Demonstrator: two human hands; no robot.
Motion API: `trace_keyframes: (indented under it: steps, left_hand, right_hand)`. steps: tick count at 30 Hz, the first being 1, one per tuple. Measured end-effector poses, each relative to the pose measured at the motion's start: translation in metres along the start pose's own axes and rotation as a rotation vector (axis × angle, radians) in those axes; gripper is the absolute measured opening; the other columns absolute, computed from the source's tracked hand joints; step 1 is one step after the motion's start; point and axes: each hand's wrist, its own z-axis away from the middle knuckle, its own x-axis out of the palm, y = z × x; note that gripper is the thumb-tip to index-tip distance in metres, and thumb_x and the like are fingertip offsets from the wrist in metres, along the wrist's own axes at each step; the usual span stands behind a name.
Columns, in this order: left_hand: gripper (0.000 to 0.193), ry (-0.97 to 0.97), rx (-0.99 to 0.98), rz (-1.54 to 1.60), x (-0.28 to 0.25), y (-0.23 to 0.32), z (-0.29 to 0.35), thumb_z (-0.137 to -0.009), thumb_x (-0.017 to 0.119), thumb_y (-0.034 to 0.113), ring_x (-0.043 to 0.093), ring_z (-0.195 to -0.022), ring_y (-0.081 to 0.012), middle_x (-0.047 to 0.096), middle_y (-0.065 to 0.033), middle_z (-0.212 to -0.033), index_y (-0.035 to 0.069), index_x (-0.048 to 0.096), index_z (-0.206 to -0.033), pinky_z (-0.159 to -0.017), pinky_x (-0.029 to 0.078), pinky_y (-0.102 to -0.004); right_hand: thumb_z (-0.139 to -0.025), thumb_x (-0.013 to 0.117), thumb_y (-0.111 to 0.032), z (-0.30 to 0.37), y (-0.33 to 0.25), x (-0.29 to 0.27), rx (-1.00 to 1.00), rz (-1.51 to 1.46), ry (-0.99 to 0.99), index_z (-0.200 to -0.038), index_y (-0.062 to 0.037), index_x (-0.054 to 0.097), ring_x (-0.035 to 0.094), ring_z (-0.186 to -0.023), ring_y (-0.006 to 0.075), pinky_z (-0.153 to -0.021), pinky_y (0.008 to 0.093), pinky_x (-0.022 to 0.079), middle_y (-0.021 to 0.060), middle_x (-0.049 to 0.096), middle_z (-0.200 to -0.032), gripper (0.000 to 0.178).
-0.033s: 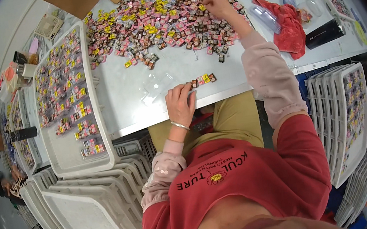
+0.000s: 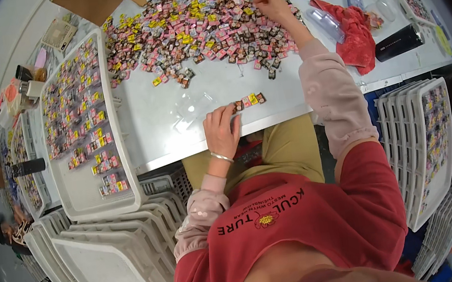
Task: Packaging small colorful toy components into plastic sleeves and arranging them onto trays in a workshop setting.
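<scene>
Moved nothing since before. Left hand flat on table, touching small row of candies. Right hand pinching in big candy pile.

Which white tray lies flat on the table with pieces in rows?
The tray left of the left hand; the other trays are stacked below table level.

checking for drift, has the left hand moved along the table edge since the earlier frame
No. The left hand sits at the same spot by the table's near edge, fingers beside the short row of small pieces, just as in the earlier frame.
</scene>
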Motion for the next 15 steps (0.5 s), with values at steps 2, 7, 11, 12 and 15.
trace_keyframes:
  steps: [2, 7, 11, 12, 15]
  left_hand:
    - [0.041, -0.028, -0.002, -0.009, 0.003, 0.008, -0.002, -0.077, 0.069, 0.01, 0.053, -0.087, -0.0273, 0.059, -0.0092, -0.099, 0.004, 0.058, -0.116, -0.077, 0.041, -0.0363]
    - [0.053, 0.004, -0.004, -0.01, 0.01, 0.005, 0.0, -0.076, 0.064, 0.009, 0.052, -0.089, -0.0297, 0.057, -0.0144, -0.103, 0.0, 0.049, -0.127, -0.077, 0.041, -0.0391]
    - [0.059, 0.015, -0.01, 0.064, 0.011, 0.005, -0.001, -0.07, 0.057, 0.001, 0.053, -0.093, -0.0342, 0.057, -0.0176, -0.105, -0.003, 0.046, -0.128, -0.083, 0.042, -0.0418]
    - [0.061, 0.06, -0.064, 0.023, 0.0, -0.007, 0.008, -0.068, 0.055, 0.0, 0.053, -0.095, -0.0355, 0.057, -0.0184, -0.106, -0.004, 0.045, -0.128, -0.085, 0.042, -0.0424]
    - [0.059, -0.004, -0.093, 0.139, 0.012, -0.002, 0.003, -0.066, 0.053, -0.002, 0.053, -0.097, -0.0356, 0.056, -0.0192, -0.106, -0.003, 0.047, -0.125, -0.086, 0.043, -0.0427]
  right_hand:
    - [-0.078, 0.061, -0.013, -0.014, 0.037, -0.012, -0.053, 0.077, 0.203, -0.104, -0.0109, 0.068, 0.065, -0.084, 0.0327, -0.074, 0.0372, 0.051, 0.0144, 0.068, -0.088, 0.027]
    - [-0.084, 0.06, -0.011, -0.055, 0.048, 0.006, -0.564, 0.507, 0.493, -0.118, -0.0116, 0.061, 0.066, -0.085, 0.0256, -0.074, 0.0316, 0.051, 0.0094, 0.067, -0.102, 0.033]
    - [-0.076, 0.061, -0.015, -0.065, 0.064, 0.022, -0.33, 0.767, 0.183, -0.09, -0.0072, 0.066, 0.058, -0.101, 0.0301, -0.089, 0.0522, 0.041, 0.0133, 0.061, -0.102, 0.017]
    - [-0.079, 0.054, -0.011, -0.061, 0.026, 0.025, -0.642, 0.078, 0.015, -0.081, -0.0061, 0.065, 0.062, -0.089, 0.032, -0.077, 0.0453, 0.048, 0.0153, 0.062, -0.095, 0.012]
    - [-0.076, 0.056, -0.01, -0.059, 0.072, 0.013, -0.306, 0.759, 0.148, -0.076, -0.0037, 0.062, 0.064, -0.078, 0.0331, -0.069, 0.0433, 0.051, 0.0186, 0.063, -0.089, 0.009]
